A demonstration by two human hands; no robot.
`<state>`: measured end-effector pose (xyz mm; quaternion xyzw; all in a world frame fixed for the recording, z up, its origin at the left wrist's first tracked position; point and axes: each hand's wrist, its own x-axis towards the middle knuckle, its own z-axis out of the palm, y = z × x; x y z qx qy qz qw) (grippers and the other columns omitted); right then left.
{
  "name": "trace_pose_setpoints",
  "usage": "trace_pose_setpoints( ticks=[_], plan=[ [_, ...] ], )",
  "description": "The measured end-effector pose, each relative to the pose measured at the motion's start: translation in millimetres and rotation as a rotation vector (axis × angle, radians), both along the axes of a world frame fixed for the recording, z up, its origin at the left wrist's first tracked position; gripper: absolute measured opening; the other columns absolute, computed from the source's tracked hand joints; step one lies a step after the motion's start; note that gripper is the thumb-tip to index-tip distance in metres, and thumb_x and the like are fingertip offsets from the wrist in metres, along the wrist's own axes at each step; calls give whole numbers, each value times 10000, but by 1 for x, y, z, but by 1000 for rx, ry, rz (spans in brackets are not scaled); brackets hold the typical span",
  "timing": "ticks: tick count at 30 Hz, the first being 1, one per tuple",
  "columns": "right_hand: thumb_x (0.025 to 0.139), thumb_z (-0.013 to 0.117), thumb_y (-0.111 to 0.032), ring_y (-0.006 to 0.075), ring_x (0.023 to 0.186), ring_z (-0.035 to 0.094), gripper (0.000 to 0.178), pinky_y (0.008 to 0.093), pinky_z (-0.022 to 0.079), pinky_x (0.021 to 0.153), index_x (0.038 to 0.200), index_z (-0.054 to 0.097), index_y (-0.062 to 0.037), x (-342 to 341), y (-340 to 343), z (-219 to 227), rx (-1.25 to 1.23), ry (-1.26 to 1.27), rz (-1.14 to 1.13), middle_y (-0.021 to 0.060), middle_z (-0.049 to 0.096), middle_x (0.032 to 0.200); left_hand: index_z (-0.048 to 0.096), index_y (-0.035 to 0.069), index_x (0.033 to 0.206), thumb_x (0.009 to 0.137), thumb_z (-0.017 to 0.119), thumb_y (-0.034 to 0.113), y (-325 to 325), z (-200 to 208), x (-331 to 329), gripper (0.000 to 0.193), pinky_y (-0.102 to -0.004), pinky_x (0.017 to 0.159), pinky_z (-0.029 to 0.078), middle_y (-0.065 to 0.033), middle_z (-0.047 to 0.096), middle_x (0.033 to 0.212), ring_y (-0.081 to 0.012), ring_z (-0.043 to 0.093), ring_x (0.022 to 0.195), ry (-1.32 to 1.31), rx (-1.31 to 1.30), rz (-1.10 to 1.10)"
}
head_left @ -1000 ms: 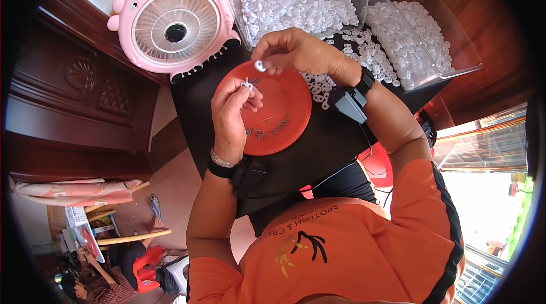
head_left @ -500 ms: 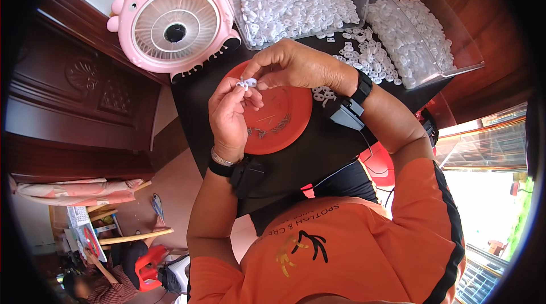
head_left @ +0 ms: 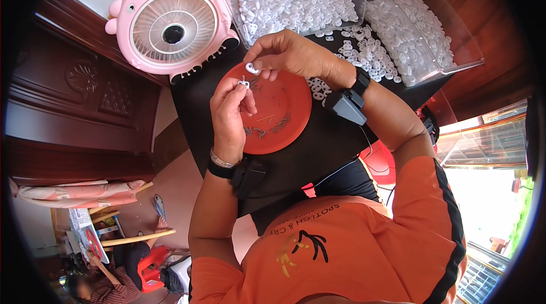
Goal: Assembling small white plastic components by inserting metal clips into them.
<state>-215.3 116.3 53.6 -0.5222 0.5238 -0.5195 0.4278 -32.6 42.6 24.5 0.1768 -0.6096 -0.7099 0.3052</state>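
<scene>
Between the thumb and fingers of my left hand (head_left: 229,109) is a small white plastic piece (head_left: 244,83), with a thin metal pin standing up from it. My right hand (head_left: 293,56) pinches a rounded white plastic piece (head_left: 251,68) with a hole, just above and apart from the left one. Both hands are over a round red tray (head_left: 284,105), in which many small grey metal pins (head_left: 278,123) lie scattered. Straps with dark boxes sit on both wrists.
A clear bin (head_left: 364,11) heaped with white pieces stands at the back, and a second clear bin (head_left: 463,54) at the right. Loose white pieces (head_left: 372,56) lie on the black table (head_left: 318,133). A pink fan (head_left: 170,25) stands back left. Another person (head_left: 114,281) sits lower left.
The two white pieces were together in my fingers; now they are apart. My right hand has moved slightly up and away with its piece, while the left has shifted only a little.
</scene>
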Motion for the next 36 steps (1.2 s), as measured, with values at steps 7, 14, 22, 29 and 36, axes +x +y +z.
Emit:
trace_pose_setpoints(
  ticks=[7,14,22,29,36],
  plan=[
    [876,642,-140,58,700,597,189,195,496,621,1017,651,-14,-1,1,1,16,-31,1,9,663,855,506,56,761,890,500,135,1,-3,-3,151,-201,474,324,-6,493,617,-66,440,511,-56,21,5],
    [875,643,-140,56,703,596,170,197,493,622,993,656,-18,2,2,4,30,14,35,5,660,824,510,44,744,881,516,123,1,-5,-3,158,-205,468,334,-14,486,658,-70,437,512,-49,14,17],
    [876,632,-125,57,698,586,150,204,484,621,976,658,-15,4,3,4,22,59,26,-1,651,813,511,32,733,875,514,115,0,-7,-3,164,-208,472,336,-17,475,667,-73,440,520,-44,4,5],
    [873,631,-118,54,687,575,147,202,476,615,972,662,-13,4,4,5,-5,66,28,-3,648,813,509,29,715,866,512,109,1,-5,-3,171,-209,471,335,-19,469,655,-77,434,517,-65,6,11],
    [875,629,-123,52,690,575,154,201,477,620,975,659,-10,4,4,4,2,76,30,-4,649,814,507,28,709,865,511,111,1,-4,-3,177,-207,465,332,-20,473,647,-75,429,509,-59,2,-1]
  ],
)
